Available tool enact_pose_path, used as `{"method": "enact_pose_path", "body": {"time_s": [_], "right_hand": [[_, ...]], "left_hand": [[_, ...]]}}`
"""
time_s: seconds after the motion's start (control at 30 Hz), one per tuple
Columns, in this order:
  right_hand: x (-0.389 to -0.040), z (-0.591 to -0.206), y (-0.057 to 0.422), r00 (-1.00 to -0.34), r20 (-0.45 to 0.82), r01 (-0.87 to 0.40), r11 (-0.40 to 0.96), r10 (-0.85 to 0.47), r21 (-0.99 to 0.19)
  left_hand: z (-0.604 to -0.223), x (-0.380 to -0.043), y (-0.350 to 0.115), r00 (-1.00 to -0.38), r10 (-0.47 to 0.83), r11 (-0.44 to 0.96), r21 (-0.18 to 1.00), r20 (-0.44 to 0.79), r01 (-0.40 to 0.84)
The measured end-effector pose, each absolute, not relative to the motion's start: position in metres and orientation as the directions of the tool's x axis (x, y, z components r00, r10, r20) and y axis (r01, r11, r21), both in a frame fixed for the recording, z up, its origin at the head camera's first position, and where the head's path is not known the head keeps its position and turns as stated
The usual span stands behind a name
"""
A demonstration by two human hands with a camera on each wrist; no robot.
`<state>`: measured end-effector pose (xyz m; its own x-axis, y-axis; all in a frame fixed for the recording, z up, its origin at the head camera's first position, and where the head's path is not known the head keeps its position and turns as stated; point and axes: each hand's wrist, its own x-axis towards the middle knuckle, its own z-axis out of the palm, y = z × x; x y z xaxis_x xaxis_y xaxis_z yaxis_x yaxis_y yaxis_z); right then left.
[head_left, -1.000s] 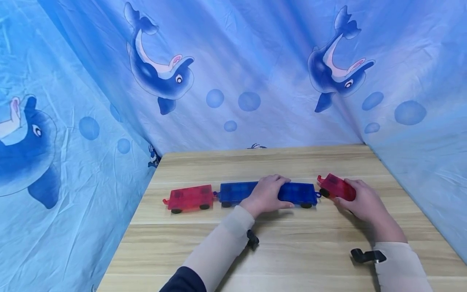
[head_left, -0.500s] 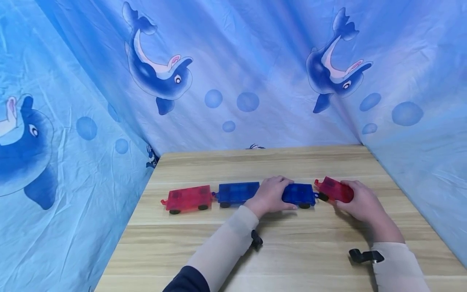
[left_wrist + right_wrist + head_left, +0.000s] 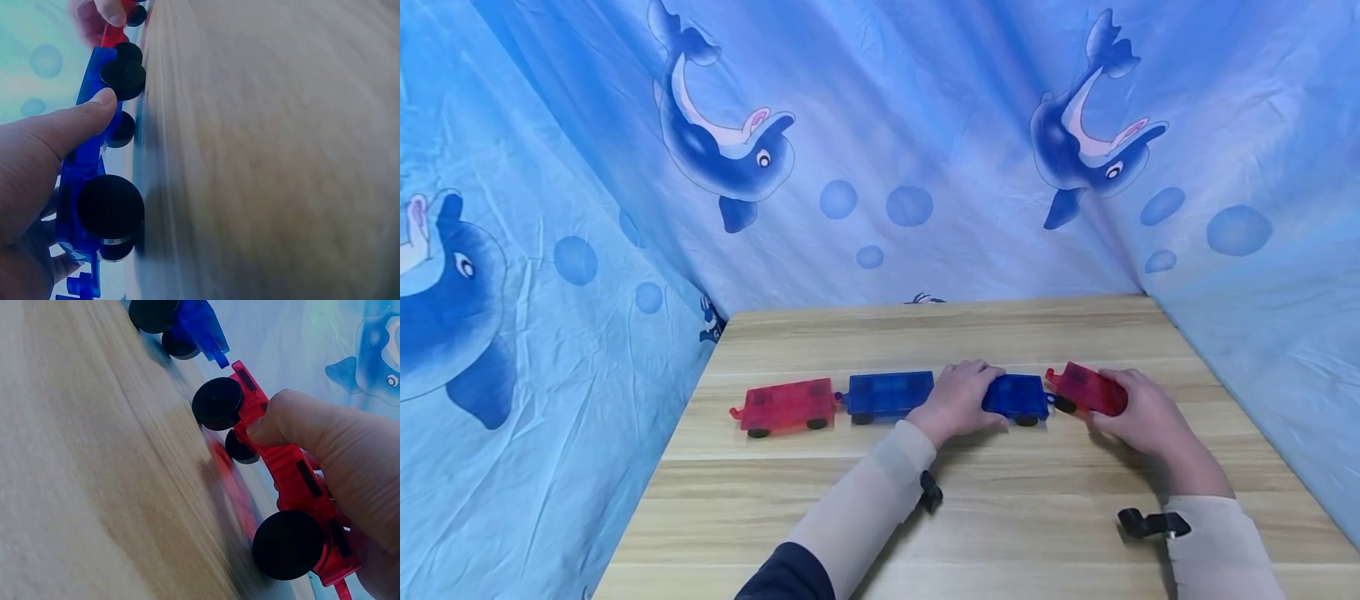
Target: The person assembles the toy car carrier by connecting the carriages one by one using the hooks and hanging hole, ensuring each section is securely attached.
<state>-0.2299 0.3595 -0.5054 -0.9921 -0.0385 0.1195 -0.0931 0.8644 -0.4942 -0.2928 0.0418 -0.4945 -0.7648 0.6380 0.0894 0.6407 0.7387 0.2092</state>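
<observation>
A long blue toy train car [image 3: 891,394] stands on the table, its middle hidden by my left hand [image 3: 957,402]. That hand grips it from above, the thumb on the near side in the left wrist view. My right hand [image 3: 1150,417] holds a small red toy train car [image 3: 1084,387] by its right part, turned at an angle. The left end of this car lies close to the blue car's right-end coupling [image 3: 1051,400]; whether they are hooked together I cannot tell. At the left, another red toy train car [image 3: 788,406] sits against the blue car's left coupling.
Under the cars is a wood-grain table [image 3: 1000,517]. Blue cloth [image 3: 985,108] printed with dolphins hangs behind it and along both sides. A small black device [image 3: 1152,523] is strapped at the right wrist, another black device [image 3: 930,492] at the left.
My left hand has slid slightly right along the blue car. The red car in my right hand has shifted a little toward the blue car's end. The left red car stays put.
</observation>
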Motion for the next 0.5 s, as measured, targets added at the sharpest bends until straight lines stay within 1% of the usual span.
{"method": "enact_pose_path", "body": {"time_s": [0.5], "right_hand": [[-0.2303, -0.506, 0.3578, -0.988, 0.145, -0.118, 0.872, -0.055, -0.475]], "left_hand": [[-0.498, -0.2963, 0.0388, -0.768, 0.632, 0.739, 0.216, 0.102, 0.638]]}}
